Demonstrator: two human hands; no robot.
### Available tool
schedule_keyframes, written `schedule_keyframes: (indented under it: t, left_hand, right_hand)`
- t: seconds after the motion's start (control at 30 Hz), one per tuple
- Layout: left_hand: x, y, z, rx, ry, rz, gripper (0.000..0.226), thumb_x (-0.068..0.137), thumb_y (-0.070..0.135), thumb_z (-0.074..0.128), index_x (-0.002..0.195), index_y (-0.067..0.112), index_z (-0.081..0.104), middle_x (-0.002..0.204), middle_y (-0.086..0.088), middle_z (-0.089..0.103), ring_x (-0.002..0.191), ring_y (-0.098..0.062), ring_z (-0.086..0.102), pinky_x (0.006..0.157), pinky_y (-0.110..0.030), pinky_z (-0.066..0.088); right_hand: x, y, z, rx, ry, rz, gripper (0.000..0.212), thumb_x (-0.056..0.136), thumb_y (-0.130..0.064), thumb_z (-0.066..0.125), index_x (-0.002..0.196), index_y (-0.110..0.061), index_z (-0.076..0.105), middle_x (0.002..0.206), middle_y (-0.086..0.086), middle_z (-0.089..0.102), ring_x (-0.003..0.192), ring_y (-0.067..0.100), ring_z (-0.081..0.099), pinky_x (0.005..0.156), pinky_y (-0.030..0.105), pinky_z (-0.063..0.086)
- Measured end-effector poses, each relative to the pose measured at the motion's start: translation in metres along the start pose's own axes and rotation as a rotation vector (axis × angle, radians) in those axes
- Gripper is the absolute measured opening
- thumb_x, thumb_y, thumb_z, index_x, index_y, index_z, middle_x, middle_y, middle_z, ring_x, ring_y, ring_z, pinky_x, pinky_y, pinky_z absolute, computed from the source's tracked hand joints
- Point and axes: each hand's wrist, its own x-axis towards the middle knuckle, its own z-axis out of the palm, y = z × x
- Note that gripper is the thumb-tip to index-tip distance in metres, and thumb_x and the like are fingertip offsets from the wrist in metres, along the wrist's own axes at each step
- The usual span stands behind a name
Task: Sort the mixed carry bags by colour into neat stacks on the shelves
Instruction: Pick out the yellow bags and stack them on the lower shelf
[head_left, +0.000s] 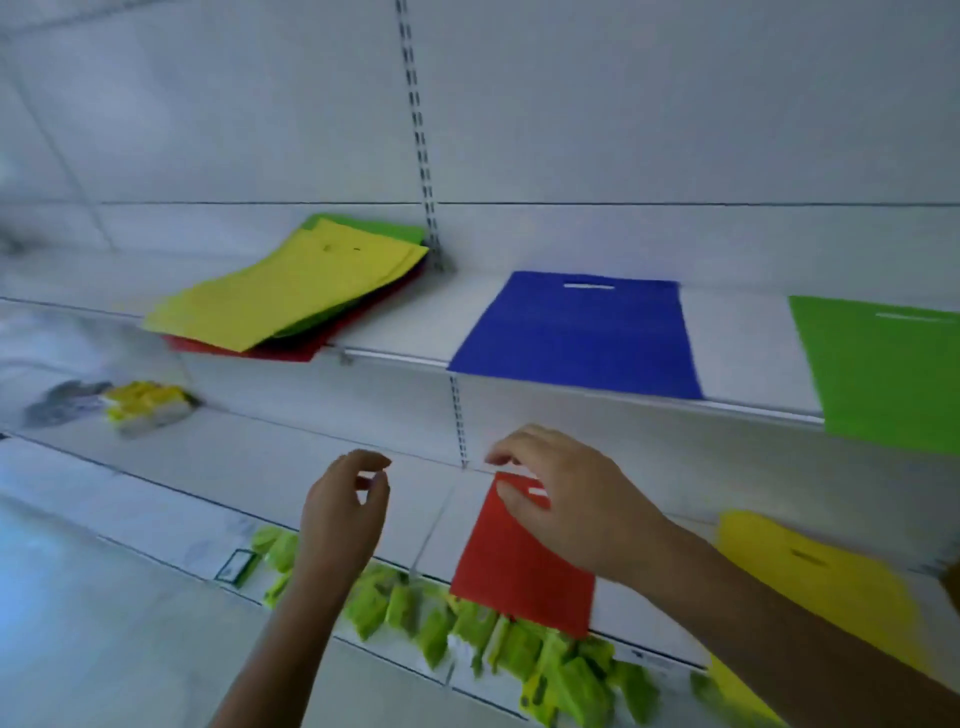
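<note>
Both my forearms reach up from the lower edge toward the white metal shelves (395, 332). My left hand (343, 512) is raised with its fingers loosely curled and the thumb near the fingertips, grasping nothing that I can see. My right hand (563, 499) lies over the top end of a flat red fabric carry bag (519, 566), fingers bent down on it by the cut-out handle slot; the blur keeps me from telling whether they pinch the cloth or only press it. That red bag lies on the lower shelf just at 3 o'clock of my left hand, apart from it, its bottom edge overhanging the shelf front. At 3 o'clock of the red bag, beyond my right forearm, a flat yellow carry bag (810, 577) lies on the same shelf. On the upper shelf, at 12 o'clock of my right hand, a flat blue carry bag (576, 332) lies with its slot toward the wall, and at 2 o'clock a flat green carry bag (888, 369) hangs over the shelf edge. At 11 o'clock a mixed pile of bags (285, 291) sits skewed, yellow on top, green and red beneath.
</note>
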Motion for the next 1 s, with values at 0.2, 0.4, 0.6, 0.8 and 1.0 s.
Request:
schedule_keyframes:
  t: [0.2,0.4,0.6,0.8,1.0]
  left_hand:
    - [0.038,-0.039,-0.128,0.006,0.111,0.013,0.015,0.091,0.012,0.054,0.096,0.019,0.066,0.095,0.006,0.068,0.082,-0.01,0.063,0.069,-0.028,0.047]
    - [0.108,-0.049,-0.191,-0.081,0.221,0.108,0.016,0.092,0.014,0.052,0.091,0.024,0.064,0.09,0.012,0.067,0.082,-0.005,0.063,0.066,-0.025,0.049]
    - [0.203,-0.069,-0.209,-0.092,0.198,0.234,0.018,0.09,0.009,0.051,0.09,0.02,0.065,0.09,0.009,0.068,0.084,0.0,0.06,0.071,-0.028,0.049]
    - [0.304,-0.092,-0.206,0.073,-0.053,0.214,0.025,0.094,0.023,0.052,0.116,0.019,0.063,0.118,0.003,0.063,0.109,-0.014,0.056,0.091,-0.029,0.042]
    - [0.366,-0.115,-0.188,0.246,-0.38,0.185,0.042,0.097,0.042,0.044,0.133,0.022,0.053,0.138,0.001,0.053,0.127,-0.018,0.046,0.099,-0.03,0.034]
  right_hand:
    - [0.098,-0.086,0.016,0.076,0.059,-0.007,0.02,0.092,-0.029,0.055,0.112,-0.027,0.06,0.109,-0.015,0.06,0.1,0.006,0.056,0.081,0.029,0.049]
    - [0.191,-0.102,0.03,-0.027,0.02,0.084,0.011,0.092,-0.035,0.054,0.096,-0.028,0.062,0.097,-0.012,0.064,0.09,0.011,0.06,0.08,0.038,0.053]
    - [0.271,-0.064,0.045,-0.258,-0.016,0.263,0.051,0.095,-0.052,0.044,0.071,-0.01,0.06,0.071,0.005,0.064,0.071,0.027,0.061,0.063,0.035,0.046]
    - [0.33,-0.034,0.05,-0.271,-0.07,0.512,0.077,0.09,-0.07,0.032,0.079,-0.004,0.071,0.071,0.002,0.073,0.067,0.021,0.068,0.078,0.039,0.056]
    - [0.34,-0.027,0.069,-0.202,-0.108,0.673,0.077,0.082,-0.08,0.037,0.059,-0.014,0.07,0.055,-0.005,0.069,0.055,0.01,0.064,0.072,0.03,0.053]
